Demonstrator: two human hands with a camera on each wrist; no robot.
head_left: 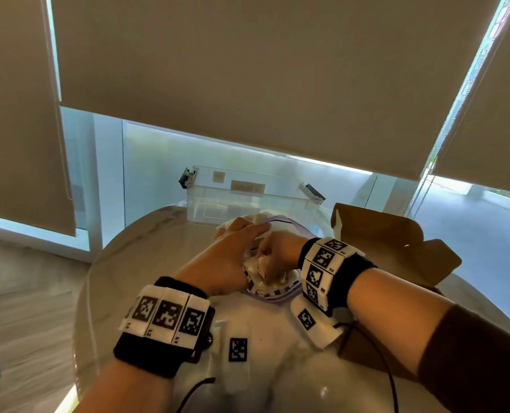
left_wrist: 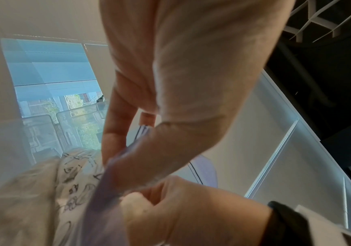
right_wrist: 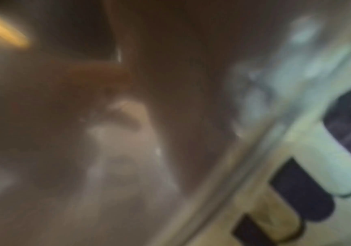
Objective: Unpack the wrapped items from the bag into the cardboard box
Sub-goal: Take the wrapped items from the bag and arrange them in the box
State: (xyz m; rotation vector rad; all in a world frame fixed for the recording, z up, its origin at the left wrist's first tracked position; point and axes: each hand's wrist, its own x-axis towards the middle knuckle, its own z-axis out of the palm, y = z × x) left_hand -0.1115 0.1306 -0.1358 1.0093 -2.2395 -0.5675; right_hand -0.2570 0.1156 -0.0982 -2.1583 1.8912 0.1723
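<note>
Bag (head_left: 280, 290) mouth pinched by left hand (head_left: 226, 257); right hand (head_left: 277, 251) inside, grip hidden, wrapped items mostly obscured.

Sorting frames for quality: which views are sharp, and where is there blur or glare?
Head view: fairly sharp, bright window glare behind, edges bowed. Left wrist view: left hand close and soft. Right wrist view: dark, heavily blurred, nothing clearly readable.

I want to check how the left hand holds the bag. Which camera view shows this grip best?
The left wrist view: the left hand pinches the bag rim between thumb and fingers, close up. The head view shows the hand from above only, with the grip hidden. The right wrist view is too blurred to tell.
</note>
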